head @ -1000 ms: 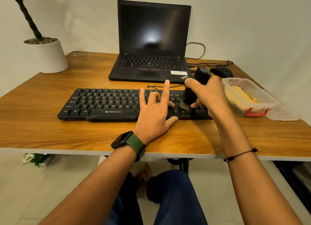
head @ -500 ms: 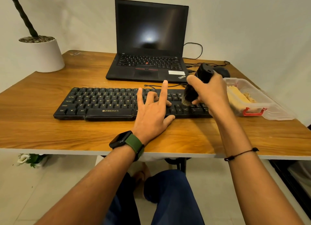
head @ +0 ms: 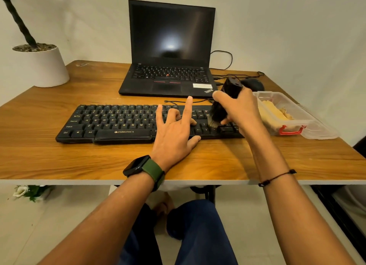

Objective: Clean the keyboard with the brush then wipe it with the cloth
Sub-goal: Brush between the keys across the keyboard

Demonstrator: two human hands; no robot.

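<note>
1. White round plant pot (head: 42, 66) at the far left corner of the wooden table (head: 39, 161).
2. Black plastic keyboard (head: 118, 124) along the near edge, centred.
3. Left hand (head: 174, 134) pressing on its right half, fingers spread, gripping nothing.
4. Right hand (head: 240, 110) curled tight round a black-handled brush (head: 219, 114), bristles on the keys at the keyboard's right end.
5. Yellow cloth (head: 274, 114) inside a clear plastic box (head: 303, 116) by the right edge.

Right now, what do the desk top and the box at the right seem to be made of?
Desk top: wood or wood-look laminate, smooth with a low sheen; the brown grain lines and pale edge band leave it open. Box: clear plastic, glossy; its yellow contents show through the wall, and it has a red clip.
</note>
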